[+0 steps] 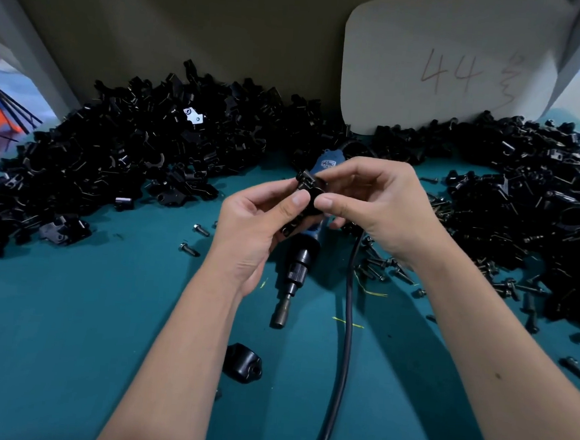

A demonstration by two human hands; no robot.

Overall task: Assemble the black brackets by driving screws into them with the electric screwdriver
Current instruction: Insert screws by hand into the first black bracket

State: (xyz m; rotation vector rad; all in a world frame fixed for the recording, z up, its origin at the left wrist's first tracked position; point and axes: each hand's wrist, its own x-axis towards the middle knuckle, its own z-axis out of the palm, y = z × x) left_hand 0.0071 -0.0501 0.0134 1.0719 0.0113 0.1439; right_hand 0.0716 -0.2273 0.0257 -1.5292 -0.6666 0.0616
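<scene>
Teal table (69, 307): both hands' fingers (298, 199) pinch one bracket (306, 186) above one screwdriver (296, 254).

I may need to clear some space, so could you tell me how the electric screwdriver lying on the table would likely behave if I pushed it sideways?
The electric screwdriver looks round-bodied, so it may roll on the teal table. Its black cord appears flexible and would probably drag behind. It lies under both hands, so it could bump them.

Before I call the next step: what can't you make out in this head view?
- Bracket between left hand and right hand: fingers cover it, so screw seating is hidden.
- Electric screwdriver: body hidden behind hands.
- Cable: cut off by bottom edge.
</scene>
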